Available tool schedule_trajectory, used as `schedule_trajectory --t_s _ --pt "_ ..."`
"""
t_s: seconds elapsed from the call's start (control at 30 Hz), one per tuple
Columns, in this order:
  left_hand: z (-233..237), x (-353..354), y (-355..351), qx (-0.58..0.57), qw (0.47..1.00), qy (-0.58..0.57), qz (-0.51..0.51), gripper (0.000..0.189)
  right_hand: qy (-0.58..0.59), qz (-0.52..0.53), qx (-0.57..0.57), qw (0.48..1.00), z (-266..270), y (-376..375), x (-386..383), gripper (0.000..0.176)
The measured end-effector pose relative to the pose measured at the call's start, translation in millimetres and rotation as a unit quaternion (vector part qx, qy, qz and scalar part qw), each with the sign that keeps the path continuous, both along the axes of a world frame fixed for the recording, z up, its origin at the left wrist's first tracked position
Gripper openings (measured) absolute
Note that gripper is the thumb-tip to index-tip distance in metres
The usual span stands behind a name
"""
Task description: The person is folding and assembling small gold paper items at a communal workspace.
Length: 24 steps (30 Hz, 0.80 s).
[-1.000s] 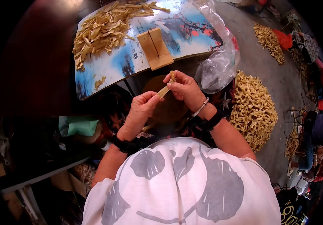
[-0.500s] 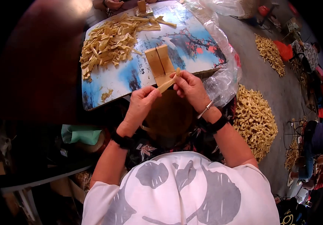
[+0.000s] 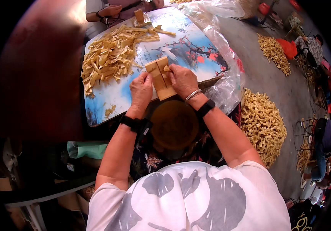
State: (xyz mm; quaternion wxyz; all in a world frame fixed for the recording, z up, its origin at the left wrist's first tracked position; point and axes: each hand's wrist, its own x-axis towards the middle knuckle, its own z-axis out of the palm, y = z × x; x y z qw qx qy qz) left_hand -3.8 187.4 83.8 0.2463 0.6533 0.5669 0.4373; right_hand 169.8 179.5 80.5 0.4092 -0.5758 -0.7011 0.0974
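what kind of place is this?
Probably a handcraft workshop: heaps of tan twisted pieces on a grey concrete floor, loose tan strips piled on a blue painted tabletop, left hand and right hand on a slotted wooden block.

One view only, head-worn, wide fisheye with dark rim. Looks forward and steeply down over the wearer's white leaf-print shirt (image 3: 188, 200). Left hand (image 3: 141, 89) and right hand (image 3: 181, 79) sit close, upper centre, on the blue painted worktop (image 3: 111, 94). Grey concrete floor (image 3: 261, 73) fills the right side.
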Motion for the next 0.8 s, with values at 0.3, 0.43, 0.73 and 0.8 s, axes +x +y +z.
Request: schedule_trajectory --t_s 0.3,0.43,0.73,0.8 --pt "37.5 -0.7 -55.6 -0.221 0.876 -0.404 -0.143 0.02 0.386 0.174 -0.287 0.859 20.7 -54.8 25.5 0.02" --pt "49.0 11.9 -86.4 -0.196 0.896 -0.332 -0.22 0.014 0.391 0.202 -0.333 0.834 34.9 -91.5 11.5 0.019" --pt "43.8 3.5 -113.3 -0.162 0.929 -0.283 -0.176 0.008 0.291 0.205 -0.246 0.902 27.5 -125.3 -6.5 0.021" --pt "35.5 1.1 -116.4 -0.192 0.909 -0.33 -0.165 0.009 0.3 0.208 -0.259 0.894 19.3 -131.0 -10.7 0.019"
